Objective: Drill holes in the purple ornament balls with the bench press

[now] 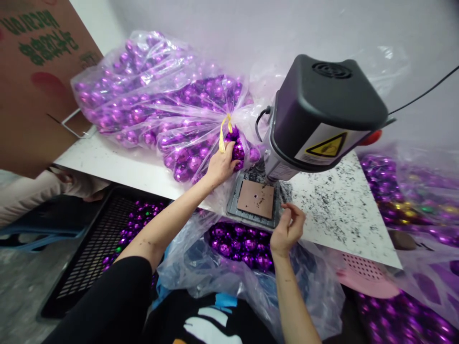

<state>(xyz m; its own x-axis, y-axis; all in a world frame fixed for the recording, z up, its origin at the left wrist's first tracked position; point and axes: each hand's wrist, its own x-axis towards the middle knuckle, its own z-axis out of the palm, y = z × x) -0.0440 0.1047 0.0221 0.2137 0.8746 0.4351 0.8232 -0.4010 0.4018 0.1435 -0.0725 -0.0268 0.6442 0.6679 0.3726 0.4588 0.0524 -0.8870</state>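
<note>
Our left hand (223, 165) touches purple mirror balls (238, 152) beside the brown board (253, 193), back from the front edge of the white table (125, 165); gripping or not, we can't tell. Our right hand (289, 227) curls near that edge, contents unclear. A black drill press (322, 100) and bulging bag (154, 86) stand behind.

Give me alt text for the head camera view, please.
A person's left hand is at shiny purple faceted balls beside a plastic bag's yellow tie; the right hand is near the metal base of what looks like a bench drill. A brown square plate lies on the base, with more purple balls below.
</note>
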